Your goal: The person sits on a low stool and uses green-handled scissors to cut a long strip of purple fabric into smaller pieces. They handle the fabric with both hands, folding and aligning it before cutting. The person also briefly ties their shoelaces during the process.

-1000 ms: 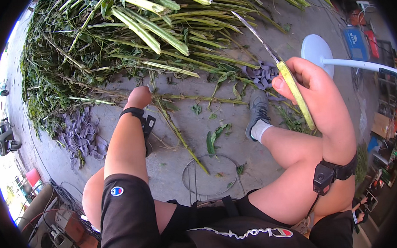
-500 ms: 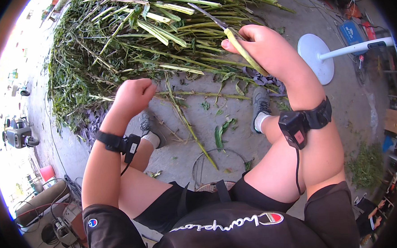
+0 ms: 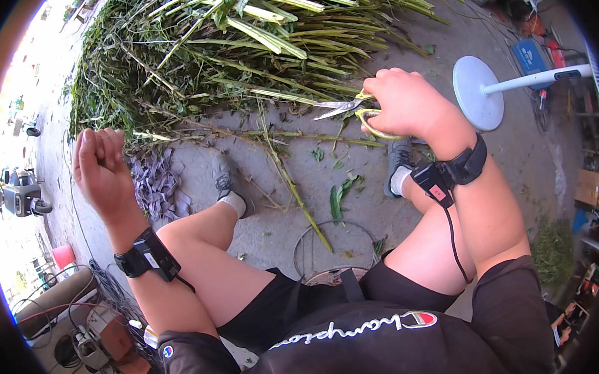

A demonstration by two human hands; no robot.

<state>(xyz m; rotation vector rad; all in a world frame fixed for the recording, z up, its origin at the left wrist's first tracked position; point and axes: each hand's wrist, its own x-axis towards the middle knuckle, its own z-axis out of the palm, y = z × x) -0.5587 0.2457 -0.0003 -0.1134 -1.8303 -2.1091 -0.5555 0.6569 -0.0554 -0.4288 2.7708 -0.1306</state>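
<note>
My right hand [image 3: 407, 103] is closed round the yellow-green handles of a pair of scissors [image 3: 339, 108]. Their metal blades point left, slightly parted, and lie in front of the lower edge of a large heap of leafy green stalks [image 3: 206, 77]. Several thick stalks in that heap have pale cut ends. Out to the left, my left hand [image 3: 102, 173] is raised beside the heap's lower left side, its fingers curled, with nothing visible in them. Just right of this hand, a bundle of purplish-grey cloth strips [image 3: 157, 184] rests on the ground.
A single long stalk [image 3: 289, 177] and a torn leaf [image 3: 340, 195] lie between my shoes. A wire ring [image 3: 296, 251] is near my seat. At right stands a white round-based stand [image 3: 477, 93] near a blue box [image 3: 531, 56]. Cables and machinery [image 3: 108, 342] occupy the lower left.
My left hand has swung out to the left from near my shin and turned over. The right hand has lowered, bringing the scissors down from the stalks, and their blades have parted.
</note>
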